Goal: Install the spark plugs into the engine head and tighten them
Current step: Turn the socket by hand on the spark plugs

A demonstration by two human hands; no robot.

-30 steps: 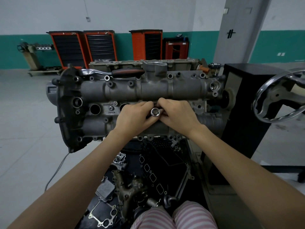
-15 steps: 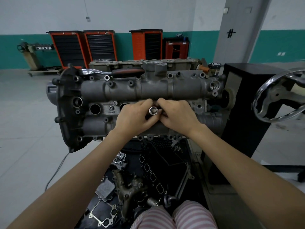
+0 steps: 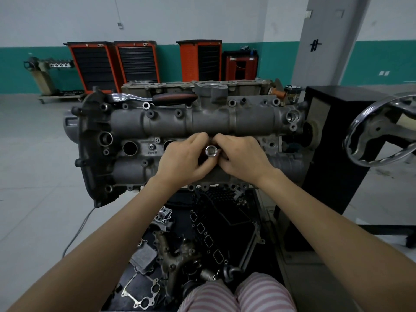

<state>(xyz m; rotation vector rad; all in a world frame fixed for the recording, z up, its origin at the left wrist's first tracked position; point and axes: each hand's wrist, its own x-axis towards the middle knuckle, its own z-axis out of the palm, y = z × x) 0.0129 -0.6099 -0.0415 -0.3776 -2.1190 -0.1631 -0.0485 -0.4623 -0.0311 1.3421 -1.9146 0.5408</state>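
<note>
- Grey cast metal fills the middle: the engine head (image 3: 171, 124) sits on its stand, its cover face turned toward the camera, with both hands meeting at its centre.
- Far left of the grip, a round plug well (image 3: 130, 148) stands open and dark in the head's middle row; a second well (image 3: 167, 144) shows just beside the left hand's knuckles, partly hidden by them.
- Up and to the left of the grip, a ratchet wrench (image 3: 155, 98) with a chrome shank and dark red-trimmed handle lies along the head's upper edge, well apart from both hands.
- Left hand (image 3: 182, 161) comes in from the lower left, fingers curled round the shiny socket (image 3: 211, 151), thumb below it.
- Between the two hands, the socket's open hexagonal mouth faces the camera; its body runs back into the head and is hidden by the fingers. Whether a spark plug sits inside it cannot be told.
- Right hand (image 3: 242, 158) closes on the socket from the other side, fingertips touching those of the left hand above it.
- Below the grip, loose gaskets and cast parts (image 3: 177, 251) lie in a dark tray beneath the head.
- Far right of the grip, a chrome handwheel (image 3: 380, 131) stands beside the black stand column (image 3: 333, 154).
</note>
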